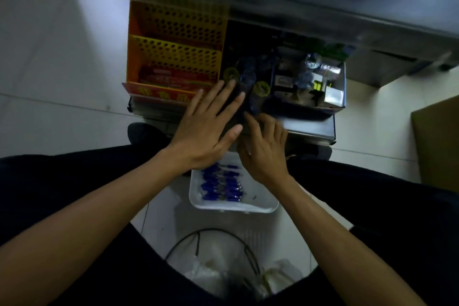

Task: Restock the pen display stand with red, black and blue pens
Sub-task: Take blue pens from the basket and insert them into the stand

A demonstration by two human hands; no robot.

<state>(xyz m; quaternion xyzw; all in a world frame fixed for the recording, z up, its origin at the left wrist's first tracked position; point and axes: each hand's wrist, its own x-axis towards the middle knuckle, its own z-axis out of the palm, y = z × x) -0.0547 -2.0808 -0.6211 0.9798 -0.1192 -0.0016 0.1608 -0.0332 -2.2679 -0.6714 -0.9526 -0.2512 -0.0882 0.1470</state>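
A dark pen display stand (248,74) sits between an orange rack and a box of small goods; its pens show as dark blue and black tips, blurred. My left hand (206,129) lies flat with straight fingers against the stand's front left side. My right hand (263,149) is at the stand's front lower edge with fingers curled; what they hold is hidden in the dark. Below both hands a white tray (263,204) on the floor holds several blue pens (221,186).
An orange perforated rack (173,52) with red packets stands left of the stand. A box of small packaged items (310,82) is on the right. A grey counter edge (298,0) runs overhead. Black cable (211,233) and plastic bags lie near my legs. A cardboard box (437,141) stands far right.
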